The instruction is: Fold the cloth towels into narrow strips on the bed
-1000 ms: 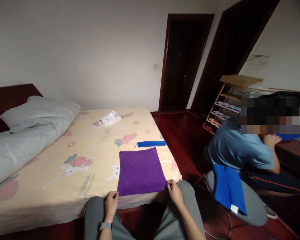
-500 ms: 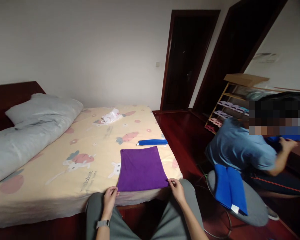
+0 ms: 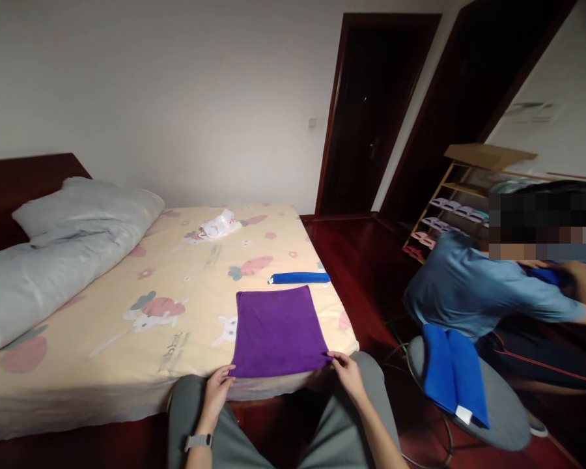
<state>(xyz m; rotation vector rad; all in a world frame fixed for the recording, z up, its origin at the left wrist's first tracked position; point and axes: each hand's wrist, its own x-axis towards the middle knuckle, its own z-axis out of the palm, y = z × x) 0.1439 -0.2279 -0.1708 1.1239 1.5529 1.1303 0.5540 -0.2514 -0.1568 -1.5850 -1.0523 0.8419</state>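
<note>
A purple cloth [image 3: 279, 332] lies spread in a rough square at the near edge of the bed. My left hand [image 3: 219, 383] pinches its near left corner, and a watch is on that wrist. At the near right corner, my right hand [image 3: 344, 372] holds the cloth between thumb and fingers. Just beyond the far edge of the cloth, a narrow folded blue cloth [image 3: 300, 278] with a small white tag lies on the bed.
The patterned bed [image 3: 176, 352] bears a white plastic bag [image 3: 219, 225] and a grey quilt [image 3: 92, 241]. Two folded blue cloths [image 3: 456, 374] lie on a round grey stool [image 3: 505, 417] at right. Beside it a person in a blue shirt [image 3: 473, 286] sits near a shoe rack [image 3: 449, 189].
The view has shifted slightly. Both my hands still hold the purple cloth's near corners. The person at right has stretched an arm further to the right.
</note>
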